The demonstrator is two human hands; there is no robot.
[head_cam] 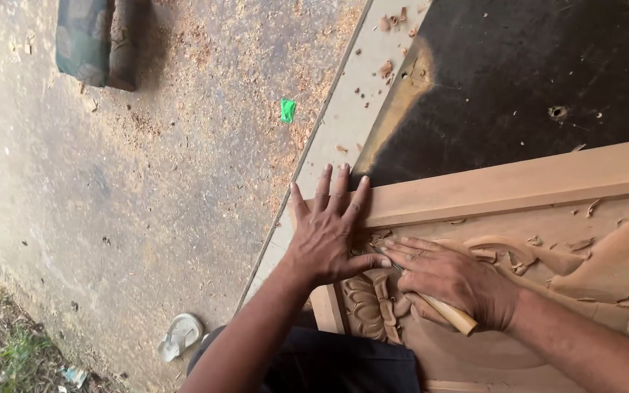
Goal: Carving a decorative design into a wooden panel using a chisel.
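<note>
A carved wooden panel [518, 182] with a raised frame and relief flowers lies on a dark work surface. My left hand [327, 231] rests flat on the panel's corner, fingers spread over the frame edge. My right hand [451, 280] grips a carving chisel with a pale wooden handle [451, 314]. Its blade tip is under my fingers, against the carved floral relief [369, 306] beside my left thumb.
The dark board [525, 73] under the panel carries wood chips and has a small hole. Left of it is a concrete floor [147, 196] strewn with sawdust, a green scrap [287, 110], a white sandal [180, 336] and a folded cushion [100, 40].
</note>
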